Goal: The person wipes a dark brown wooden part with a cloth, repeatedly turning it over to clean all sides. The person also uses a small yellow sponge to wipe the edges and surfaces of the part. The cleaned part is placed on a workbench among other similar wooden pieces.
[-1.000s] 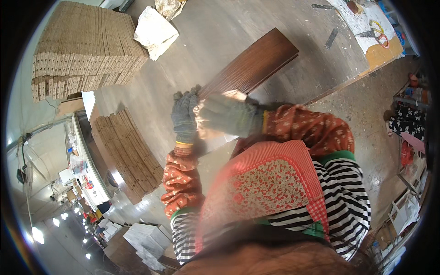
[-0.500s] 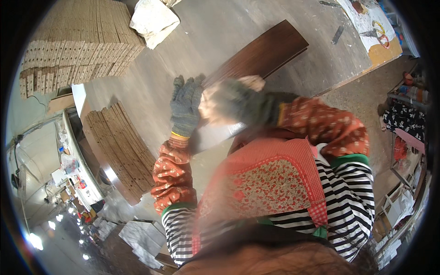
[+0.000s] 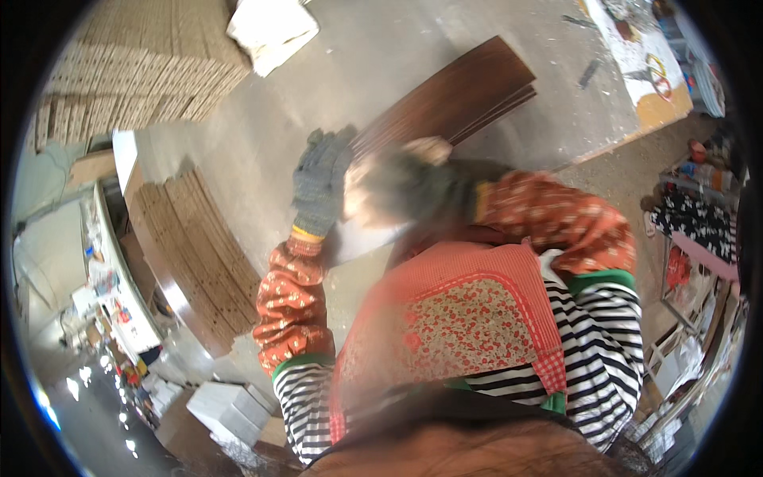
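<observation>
Gloved hands at the near end of the brown boards

Landmark: the brown boards (image 3: 453, 91), dark, long and narrow, lying slantwise on the grey worktop (image 3: 381, 48), far end pointing away and to the right. Several edges show along their right side, so more than one layer.

Left hand (image 3: 319, 179), in a dark knitted glove, sits at the left side of the boards' near end. Grip open, fingers straight and side by side; thumb hidden.

Right hand (image 3: 417, 187), gloved alike, is badly blurred over the boards' near end. Grip closed on a pale wad (image 3: 362, 195), perhaps cloth, which shows on both sides of the glove.

Left of the boards, well apart: a tall stack of drilled panels (image 3: 151, 79); nearer the wearer, a lower stack of brown panels (image 3: 191, 254). Left of the boards' far end: a crumpled white cloth (image 3: 273, 33). Right of the boards: a dark strip (image 3: 589, 73), then scissors (image 3: 653, 73) with red and yellow handles. Just below the boards' near end: a red checked apron (image 3: 469, 318).
</observation>
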### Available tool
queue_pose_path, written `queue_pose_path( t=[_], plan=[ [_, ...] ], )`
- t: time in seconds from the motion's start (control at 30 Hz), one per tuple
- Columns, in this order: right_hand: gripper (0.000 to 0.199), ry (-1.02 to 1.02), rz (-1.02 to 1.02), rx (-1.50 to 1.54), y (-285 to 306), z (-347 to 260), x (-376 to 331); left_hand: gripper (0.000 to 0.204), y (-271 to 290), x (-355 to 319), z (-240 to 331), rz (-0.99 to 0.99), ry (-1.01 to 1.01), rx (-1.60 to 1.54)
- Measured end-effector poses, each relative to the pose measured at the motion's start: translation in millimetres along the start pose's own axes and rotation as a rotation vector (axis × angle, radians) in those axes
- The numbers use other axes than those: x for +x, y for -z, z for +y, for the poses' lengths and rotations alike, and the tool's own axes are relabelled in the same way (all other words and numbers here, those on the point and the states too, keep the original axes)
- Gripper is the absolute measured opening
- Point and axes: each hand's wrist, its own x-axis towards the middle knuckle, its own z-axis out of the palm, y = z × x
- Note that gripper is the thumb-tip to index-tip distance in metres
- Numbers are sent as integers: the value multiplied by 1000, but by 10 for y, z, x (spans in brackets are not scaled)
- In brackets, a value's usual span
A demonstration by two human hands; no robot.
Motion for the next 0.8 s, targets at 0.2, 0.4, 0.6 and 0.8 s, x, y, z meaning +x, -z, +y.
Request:
queue_pose_path(
  t=[0.2,0.4,0.6,0.8],
  plan=[
    [51,39,67,-28,-158,-36,-103,29,21,76,-7,-18,-21,-121],
    [61,-193,40,-267,943,1044,-784,35,16,15,47,-70,186,-147],
    [65,-658,-150,-428,953,1266,-1296,35,-12,19,18,-79,121,-17],
    [55,-322,50,-74,839,875,-911,38,-3,10,56,-99,152,40]
  ],
)
